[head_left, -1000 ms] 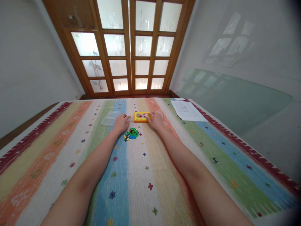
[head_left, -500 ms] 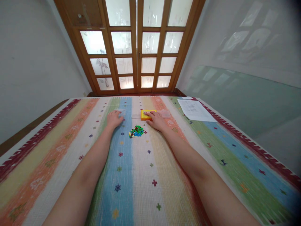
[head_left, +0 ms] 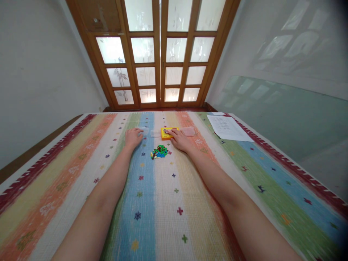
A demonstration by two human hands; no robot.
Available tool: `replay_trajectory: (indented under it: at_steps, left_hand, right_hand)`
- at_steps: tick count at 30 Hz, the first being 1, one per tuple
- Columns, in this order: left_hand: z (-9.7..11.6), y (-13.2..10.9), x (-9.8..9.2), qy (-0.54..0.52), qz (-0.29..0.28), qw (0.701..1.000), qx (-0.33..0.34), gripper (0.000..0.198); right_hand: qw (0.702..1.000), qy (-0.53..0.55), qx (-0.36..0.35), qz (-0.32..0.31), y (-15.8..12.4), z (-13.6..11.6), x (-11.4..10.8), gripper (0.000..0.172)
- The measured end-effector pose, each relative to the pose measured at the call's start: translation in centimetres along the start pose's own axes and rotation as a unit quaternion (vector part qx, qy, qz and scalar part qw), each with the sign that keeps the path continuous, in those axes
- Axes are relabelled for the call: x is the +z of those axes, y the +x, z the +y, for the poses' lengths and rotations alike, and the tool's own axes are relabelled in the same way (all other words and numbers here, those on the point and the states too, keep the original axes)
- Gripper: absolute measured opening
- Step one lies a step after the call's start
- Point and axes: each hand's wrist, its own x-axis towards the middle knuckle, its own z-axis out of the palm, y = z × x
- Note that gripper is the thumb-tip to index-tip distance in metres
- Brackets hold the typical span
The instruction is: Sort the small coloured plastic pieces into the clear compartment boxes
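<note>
My left hand (head_left: 133,138) rests on the far part of the table, fingers loosely curved and apart, at the near-left edge of a small clear plastic tray (head_left: 145,130). My right hand (head_left: 179,140) grips a small yellow box (head_left: 165,135), with fingers over its top and the thumb along its near side. Black-and-white print shows on the box's top. One clear plastic piece (head_left: 155,133) lies left of the box, and another clear case (head_left: 190,131) extends to its right behind my hand. Nearer to me is a pile of small green, blue, brown and pale plastic pieces (head_left: 160,152).
A striped, patterned cloth (head_left: 165,203) covers the table. White printed sheets (head_left: 228,128) lie at the far right. Beyond the table stands a wooden door with glass panes (head_left: 161,58). A glass panel (head_left: 272,112) leans along the right wall.
The yellow box has slid slightly left under my right hand. The clear tray by my left hand sits a little further right. The whole view has shifted slightly.
</note>
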Motion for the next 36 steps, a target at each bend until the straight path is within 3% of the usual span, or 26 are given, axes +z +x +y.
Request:
replay_trajectory:
  at_steps: [6,13,23,30,36]
  left_hand:
    - [0.6,-0.3,-0.4,0.014,0.015,1.000,0.001,0.036]
    - [0.4,-0.2,-0.2,0.022,0.002,1.000,0.015,0.036]
    - [-2.8,-0.5,-1.3,0.026,-0.050,0.997,0.060,0.044]
    - [-3.0,-2.0,-1.4,-0.018,0.005,0.999,0.047,0.041]
    - [-5.0,-3.7,-3.9,0.010,0.014,0.998,0.057,0.039]
  right_hand:
    - [0.999,0.003,0.025,0.025,-0.2,-0.6,-0.7,0.052]
    - [0.983,-0.050,0.171,0.049,-0.6,1.4,-0.2,0.066]
    - [0.988,-0.057,0.139,0.046,-0.1,0.1,1.0,0.060]
    - [0.988,-0.050,0.137,0.042,-0.1,0.1,1.5,0.062]
    - [0.989,-0.043,0.137,0.045,-0.3,0.4,1.8,0.061]
